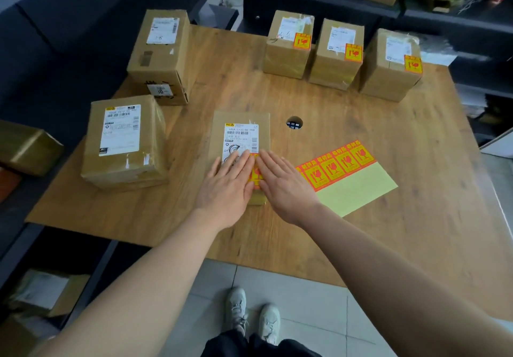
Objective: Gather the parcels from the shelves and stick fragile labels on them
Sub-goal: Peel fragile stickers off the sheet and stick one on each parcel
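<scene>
Orange fragile label (256,175) on the flat brown cardboard parcel (241,119), just left of the yellow sticker sheet (358,187): we press it with left hand (226,190) and right hand (286,187), each grip wide and flat.

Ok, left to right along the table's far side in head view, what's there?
Tall parcel stack, no fragile label showing → left fragile-labelled parcel → middle fragile-labelled parcel → right fragile-labelled parcel.

Bare tabletop (402,245) lies open near and right, and across the middle between the centre parcel (241,123) and three far parcels (333,62). Left is crowded: a big parcel (125,140) near, a stacked pair (161,51) far. A label sheet (347,173) lies flat at right.
</scene>
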Available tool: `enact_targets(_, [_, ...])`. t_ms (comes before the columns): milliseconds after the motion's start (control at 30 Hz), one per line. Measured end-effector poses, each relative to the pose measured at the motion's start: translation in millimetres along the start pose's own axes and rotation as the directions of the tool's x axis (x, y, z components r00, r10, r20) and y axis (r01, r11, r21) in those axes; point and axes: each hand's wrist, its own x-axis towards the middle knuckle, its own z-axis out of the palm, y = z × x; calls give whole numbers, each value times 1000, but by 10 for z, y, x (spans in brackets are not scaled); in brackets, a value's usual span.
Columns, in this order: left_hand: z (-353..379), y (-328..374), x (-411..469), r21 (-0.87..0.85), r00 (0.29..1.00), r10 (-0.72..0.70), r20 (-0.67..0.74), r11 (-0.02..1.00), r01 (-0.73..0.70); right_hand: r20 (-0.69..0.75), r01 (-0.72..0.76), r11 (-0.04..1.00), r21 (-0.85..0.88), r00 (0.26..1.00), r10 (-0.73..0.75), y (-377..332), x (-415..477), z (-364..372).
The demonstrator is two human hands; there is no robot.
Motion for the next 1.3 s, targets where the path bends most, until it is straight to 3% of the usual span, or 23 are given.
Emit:
enact_targets(133, [0,-126,-45,44,999,-33,-38,998,35,-73,14,999,-37,997,-17,61,-14,2])
enact_targets(300, [22,-70,-196,6,999,19,-35,1000,-19,-118,88,996,32,989,-83,86,-161,115])
enact_targets(400, [-52,-200,-281,-49,986,-168,3,985,168,-119,-67,981,180,989,89,206,-258,66])
enact_targets(467, [-126,-173,-319,-176,939,-330,93,923,342,-34,-224,892,393,966,257,160,-269,44])
enact_targets(567, [-170,-109,-297,-375,882,-431,191,798,471,-20,-248,833,495,955,296,12,-208,57])
enact_targets(900, [-539,-239,53,-528,874,-481,-61,759,381,-71,-241,797,554,940,333,135,118,-359])
enact_targets(1100, [-870,-491,660,-575,850,-507,-142,741,346,-131,-205,835,510,941,311,398,748,-809])
enact_targets(1300, [-1344,-915,1550,-610,875,-452,-174,747,265,-144,-208,827,523,934,326,672,1649,-1282])
